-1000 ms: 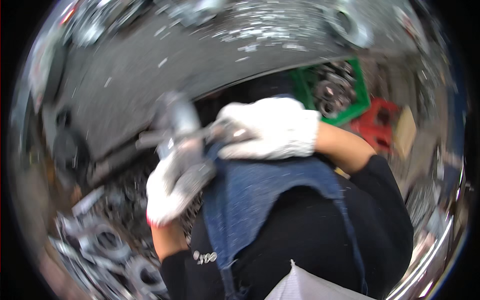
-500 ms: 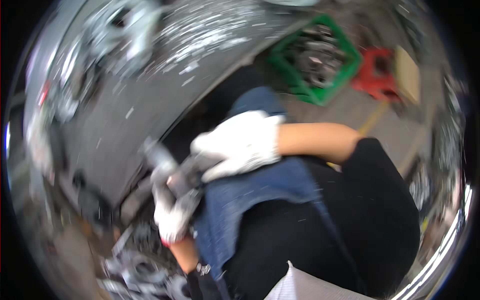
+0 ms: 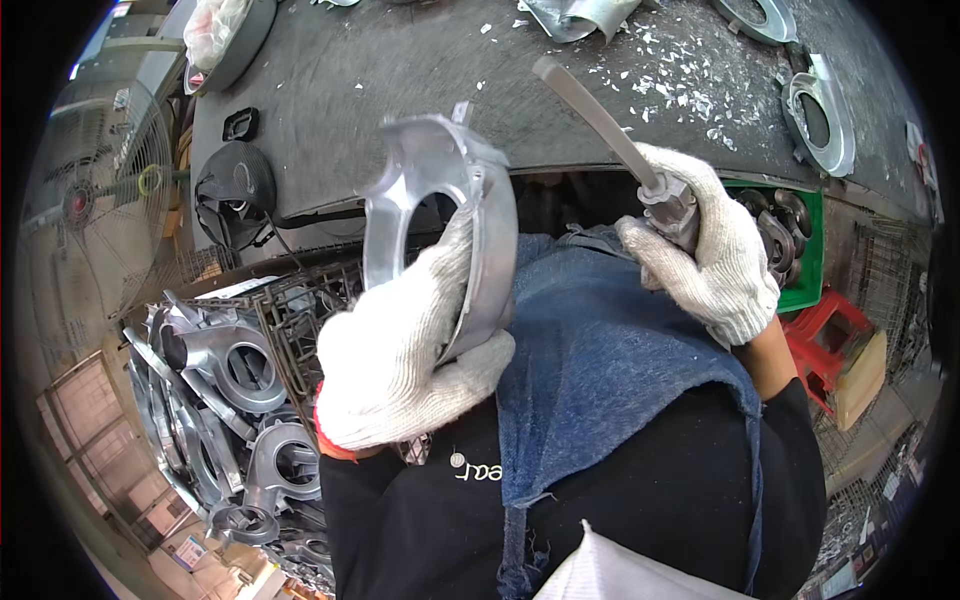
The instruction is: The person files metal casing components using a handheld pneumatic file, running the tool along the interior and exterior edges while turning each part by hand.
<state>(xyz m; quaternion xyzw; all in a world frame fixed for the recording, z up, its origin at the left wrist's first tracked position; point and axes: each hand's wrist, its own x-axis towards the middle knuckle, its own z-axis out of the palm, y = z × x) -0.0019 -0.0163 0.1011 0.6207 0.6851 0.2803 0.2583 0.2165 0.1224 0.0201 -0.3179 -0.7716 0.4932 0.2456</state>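
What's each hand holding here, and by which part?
Left grip: silvery ring-shaped metal part, by its lower side. Right grip: long flat-bladed tool, by its handle.

Your white gloves (image 3: 395, 372), your blue apron (image 3: 610, 350)
Silver casting (image 3: 492, 260) left; grey tool (image 3: 622, 148), green crate (image 3: 802, 294) and red stool (image 3: 815, 370) right.

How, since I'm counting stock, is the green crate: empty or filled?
Not empty: metal parts show inside the green crate. Whether full, I cannot tell; the right hand hides some.
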